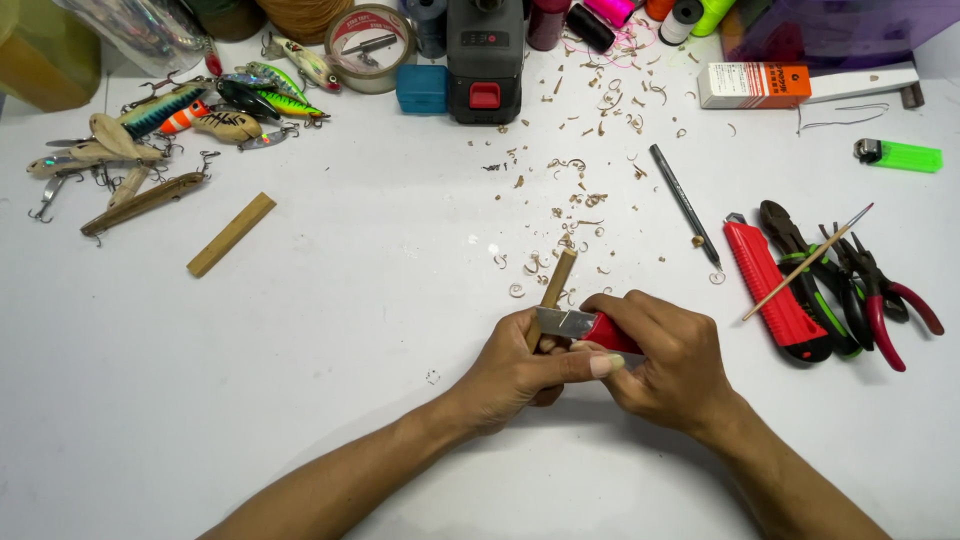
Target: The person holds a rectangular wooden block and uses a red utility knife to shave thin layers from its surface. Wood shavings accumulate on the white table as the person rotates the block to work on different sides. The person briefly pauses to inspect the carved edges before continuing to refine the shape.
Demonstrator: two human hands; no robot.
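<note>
**A:** Where's the wooden stick (556,277) sitting?

**B:** Near the middle of the white desk (330,330), a little toward the near edge. The left hand (515,370) has its grip wrapped round the lower end, and the upper end pokes up and away. The right hand (665,360) is closed on a red utility knife (585,325), blade laid against the stick, left thumb pressing behind it.

**A:** How would it handle?

**B:** Light, stiff and dry, I'd judge. Thin curls of shavings (575,195) lie beyond it, so it looks soft enough to pare. It's slim and might snap if levered. Best held low, fingers behind the edge.

**A:** Anything you can't see?

**B:** The stick's lower end is buried in the fist, and the blade's edge is too small to make out. A second red cutter (775,290) lies toward the right edge.
</note>
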